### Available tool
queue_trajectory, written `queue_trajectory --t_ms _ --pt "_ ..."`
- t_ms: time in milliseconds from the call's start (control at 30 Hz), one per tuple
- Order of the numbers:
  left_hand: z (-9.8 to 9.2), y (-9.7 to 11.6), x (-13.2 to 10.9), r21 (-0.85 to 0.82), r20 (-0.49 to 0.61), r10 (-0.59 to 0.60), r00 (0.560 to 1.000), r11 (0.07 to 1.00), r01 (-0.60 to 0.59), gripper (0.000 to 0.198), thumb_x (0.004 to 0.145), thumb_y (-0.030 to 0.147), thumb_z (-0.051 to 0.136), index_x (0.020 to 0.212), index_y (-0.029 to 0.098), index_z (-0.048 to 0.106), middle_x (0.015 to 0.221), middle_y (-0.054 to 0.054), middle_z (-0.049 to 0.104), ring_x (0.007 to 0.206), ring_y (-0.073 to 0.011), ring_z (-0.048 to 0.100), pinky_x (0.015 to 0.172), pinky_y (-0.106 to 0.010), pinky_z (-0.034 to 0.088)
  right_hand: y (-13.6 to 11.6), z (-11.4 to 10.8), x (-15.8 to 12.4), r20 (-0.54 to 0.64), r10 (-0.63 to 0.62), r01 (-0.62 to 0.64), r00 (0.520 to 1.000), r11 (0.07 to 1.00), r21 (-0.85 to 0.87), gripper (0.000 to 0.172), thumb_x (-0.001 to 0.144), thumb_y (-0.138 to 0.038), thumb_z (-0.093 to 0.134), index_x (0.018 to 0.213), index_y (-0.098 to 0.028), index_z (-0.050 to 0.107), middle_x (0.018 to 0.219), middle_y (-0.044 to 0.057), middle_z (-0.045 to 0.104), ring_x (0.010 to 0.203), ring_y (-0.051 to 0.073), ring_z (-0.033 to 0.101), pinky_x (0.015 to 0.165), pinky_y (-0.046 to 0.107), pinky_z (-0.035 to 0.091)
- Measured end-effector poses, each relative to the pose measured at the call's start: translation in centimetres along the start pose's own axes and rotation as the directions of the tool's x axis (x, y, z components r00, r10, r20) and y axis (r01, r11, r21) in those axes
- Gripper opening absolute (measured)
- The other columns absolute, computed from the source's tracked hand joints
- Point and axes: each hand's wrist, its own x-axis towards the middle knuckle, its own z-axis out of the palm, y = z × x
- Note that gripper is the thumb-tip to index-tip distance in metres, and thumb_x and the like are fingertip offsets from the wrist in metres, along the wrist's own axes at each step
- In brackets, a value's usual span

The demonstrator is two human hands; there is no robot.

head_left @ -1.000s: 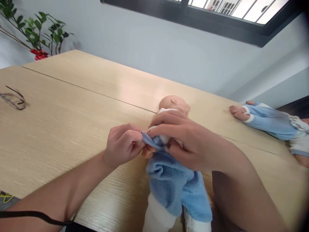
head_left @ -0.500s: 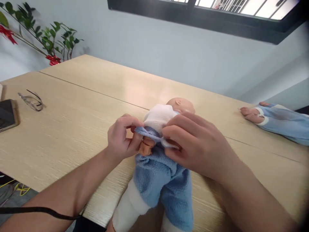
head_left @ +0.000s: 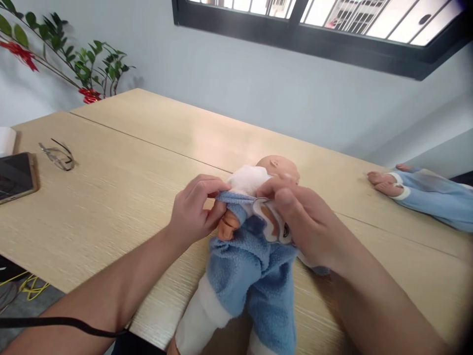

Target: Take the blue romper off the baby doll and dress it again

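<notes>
A baby doll (head_left: 279,165) lies on the table with its head away from me. It wears fuzzy blue trousers (head_left: 232,271) with white lower legs. Its top (head_left: 247,178) is white at the shoulder and blue at the hem, with a white-edged patch on the front. At the doll's near side, my left hand (head_left: 195,207) pinches the top's blue edge, just above the doll's small hand (head_left: 227,226). My right hand (head_left: 310,217) is closed on the front of the same top beside the patch; its fingertips are partly hidden. The blue edge is stretched between both hands.
On the wooden table (head_left: 148,197), eyeglasses (head_left: 58,155) and a phone (head_left: 16,177) lie at the left. A second doll in blue trousers (head_left: 432,195) lies at the right. A plant (head_left: 88,64) stands beyond the far left corner; a window (head_left: 295,29) is above.
My right hand has turned and shifted slightly, and the patch on the top's front now shows. My left hand keeps its pinch on the blue edge. The view has tilted slightly.
</notes>
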Motion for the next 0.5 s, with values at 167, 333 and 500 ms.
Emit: queue_trajectory --t_ms 167,333,500 --pt "-0.5 0.2 0.4 -0.061 0.135 -0.200 0.970 0.976 0.210 0.012 0.093 0.019 0.061 0.105 0.022 0.060 0.097 -0.001 0.068 0.081 -0.0126 0.065 0.068 -0.023 0.057 -0.4 -0.5 0.3 0.163 0.242 -0.262 0.957 0.958 0.117 0.030 0.099 -0.046 0.055 0.084 -0.022 0.063 0.061 -0.003 0.060 0.054 0.013 0.053 0.049 0.025 0.038" --pt "-1.2 0.8 0.9 -0.180 0.401 -0.441 0.803 0.822 0.541 0.010 0.099 0.031 0.055 0.099 0.021 0.054 0.081 0.002 0.065 0.061 -0.0104 0.061 0.052 -0.020 0.050 -1.5 -1.3 0.8 0.227 0.268 -0.287 0.936 0.956 0.057 0.022 0.095 -0.044 0.061 0.102 -0.024 0.067 0.071 -0.002 0.068 0.062 0.015 0.061 0.054 0.025 0.043" --pt "-1.4 1.3 1.1 -0.162 0.374 -0.413 0.831 0.853 0.497 0.008 0.095 0.029 0.059 0.100 0.023 0.057 0.093 -0.002 0.070 0.072 -0.0141 0.068 0.061 -0.024 0.056 -3.5 -1.9 4.0 0.243 0.214 -0.179 0.946 0.971 -0.160 0.047 0.095 -0.058 0.055 0.068 -0.020 0.062 0.057 -0.001 0.055 0.058 0.013 0.051 0.057 0.027 0.038"
